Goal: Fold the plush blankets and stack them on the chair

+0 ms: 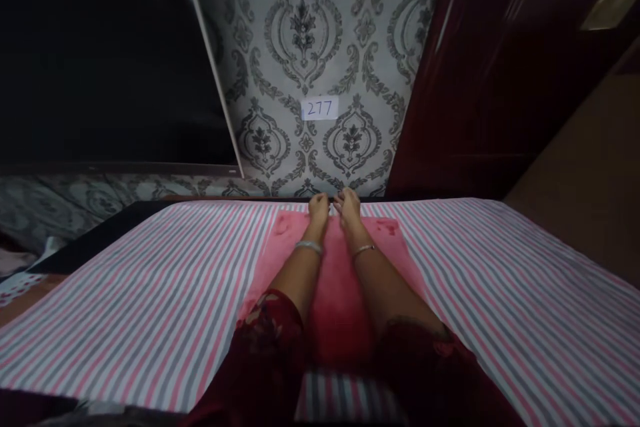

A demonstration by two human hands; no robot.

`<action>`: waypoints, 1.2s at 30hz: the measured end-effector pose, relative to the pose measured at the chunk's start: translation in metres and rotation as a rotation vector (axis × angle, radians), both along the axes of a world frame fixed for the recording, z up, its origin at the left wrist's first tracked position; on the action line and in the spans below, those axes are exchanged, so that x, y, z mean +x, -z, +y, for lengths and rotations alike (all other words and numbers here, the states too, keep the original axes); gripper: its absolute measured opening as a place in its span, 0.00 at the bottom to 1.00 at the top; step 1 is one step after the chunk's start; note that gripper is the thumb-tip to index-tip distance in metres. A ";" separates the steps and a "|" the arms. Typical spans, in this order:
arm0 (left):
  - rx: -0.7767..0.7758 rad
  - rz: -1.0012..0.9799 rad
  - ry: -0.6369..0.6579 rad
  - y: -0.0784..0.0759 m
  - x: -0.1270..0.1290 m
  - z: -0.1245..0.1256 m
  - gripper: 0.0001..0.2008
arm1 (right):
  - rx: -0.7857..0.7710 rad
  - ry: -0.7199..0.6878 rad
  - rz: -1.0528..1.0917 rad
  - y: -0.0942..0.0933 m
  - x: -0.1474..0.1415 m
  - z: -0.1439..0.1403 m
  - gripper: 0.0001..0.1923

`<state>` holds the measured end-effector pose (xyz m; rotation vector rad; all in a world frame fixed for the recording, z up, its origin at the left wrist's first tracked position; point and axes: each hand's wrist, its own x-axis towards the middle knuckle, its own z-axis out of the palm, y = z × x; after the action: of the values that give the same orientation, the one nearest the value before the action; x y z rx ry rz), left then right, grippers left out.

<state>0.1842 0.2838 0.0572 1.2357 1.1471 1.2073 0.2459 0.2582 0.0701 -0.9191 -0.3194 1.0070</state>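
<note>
Head view: a dark screen stands at the left. The left hand and right hand lie side by side, fingers curled over the far edge of a pink towel spread flat on the striped sheet. Patterned wallpaper with a number label rises behind.

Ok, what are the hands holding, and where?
Both the left hand and right hand rest on the far edge of the pink towel; an actual grip cannot be told.
</note>
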 end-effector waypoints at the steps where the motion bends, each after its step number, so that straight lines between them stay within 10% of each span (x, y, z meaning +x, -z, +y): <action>1: -0.033 -0.070 0.004 0.010 -0.005 -0.001 0.07 | -0.017 -0.009 0.031 0.015 0.009 -0.004 0.15; 7: -0.195 -0.466 0.042 0.040 -0.022 0.010 0.07 | 0.006 -0.079 0.188 0.060 0.041 0.000 0.12; 23: -0.414 -0.907 0.043 0.004 -0.077 0.025 0.08 | 0.050 -0.125 0.461 0.030 0.085 -0.017 0.16; 36: -0.373 -0.978 0.032 0.009 -0.082 0.028 0.09 | 0.162 -0.242 0.446 0.046 0.104 -0.010 0.21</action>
<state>0.1018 0.3120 0.0481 0.2764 0.5571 1.2636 0.3504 0.2478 0.0243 -0.4967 -0.1335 1.3559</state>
